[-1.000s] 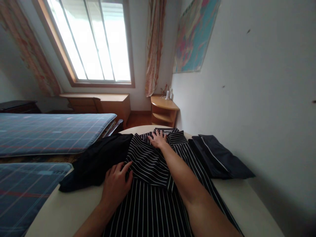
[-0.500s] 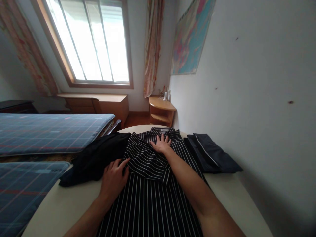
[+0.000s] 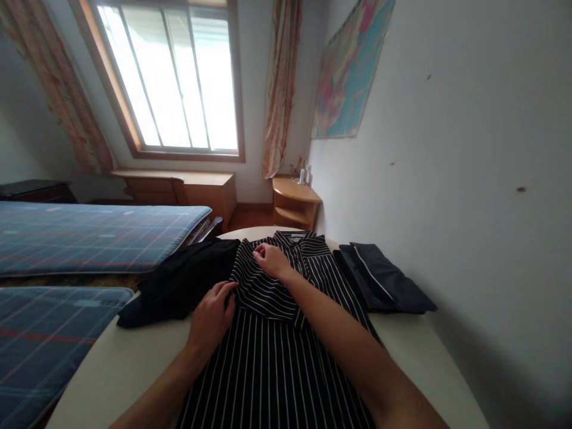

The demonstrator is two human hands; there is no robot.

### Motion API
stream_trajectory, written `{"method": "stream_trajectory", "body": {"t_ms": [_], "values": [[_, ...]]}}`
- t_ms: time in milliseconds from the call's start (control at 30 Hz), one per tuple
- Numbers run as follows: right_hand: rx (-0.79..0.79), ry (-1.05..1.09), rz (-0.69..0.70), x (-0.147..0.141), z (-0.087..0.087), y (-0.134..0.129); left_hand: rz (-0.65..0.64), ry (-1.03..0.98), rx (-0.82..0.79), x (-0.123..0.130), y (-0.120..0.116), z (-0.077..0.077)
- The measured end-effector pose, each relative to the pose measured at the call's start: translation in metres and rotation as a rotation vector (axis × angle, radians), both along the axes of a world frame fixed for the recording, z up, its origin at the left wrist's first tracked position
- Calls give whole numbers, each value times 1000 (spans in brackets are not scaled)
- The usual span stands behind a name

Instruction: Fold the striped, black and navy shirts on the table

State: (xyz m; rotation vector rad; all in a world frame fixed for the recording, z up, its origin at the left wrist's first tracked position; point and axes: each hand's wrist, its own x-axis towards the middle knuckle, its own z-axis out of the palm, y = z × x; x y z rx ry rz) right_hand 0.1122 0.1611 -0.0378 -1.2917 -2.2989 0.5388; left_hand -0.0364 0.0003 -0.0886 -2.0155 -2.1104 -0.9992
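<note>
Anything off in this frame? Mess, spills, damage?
Slightly: the black garment left of the striped shirt lies rumpled on the table, while the dark clothes on the right are folded. The wall has small dark spots, cause unclear. No spill visible.

Daylight pours in through the window [image 3: 179, 83], whose glass glares nearly pure white, leaving everything around it dim and grayish. A soft shadow darkens the right-hand wall [image 3: 469, 137] low down, beside the surface [image 3: 411, 351]. The black garment [image 3: 187, 283] sinks into near-featureless darkness. Wide-angle distortion slants the window, and the outer edges look soft and smeared.
</note>
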Motion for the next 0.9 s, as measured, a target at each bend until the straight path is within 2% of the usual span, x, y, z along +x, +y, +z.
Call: {"method": "stream_trajectory", "body": {"t_ms": [167,300,400,567,700,900], "values": [[-187,59,-63,-39,7,-20,-73,-38,34,4,-4,-4],[-210,-2,-41,-51,0,-23,-140,-31,28,12,-10,-3],[-216,-7,-40,-48,-6,-19,-178,-48,23,17,-15,1],[-227,161,14,-33,-15,-6,-197,-110,-4,22,-19,5],[-219,205,46,-22,-22,3,-211,-199,-3,27,-20,8],[-149,261,81,-3,-20,10,-270,-323,-14,48,-17,23]]}}
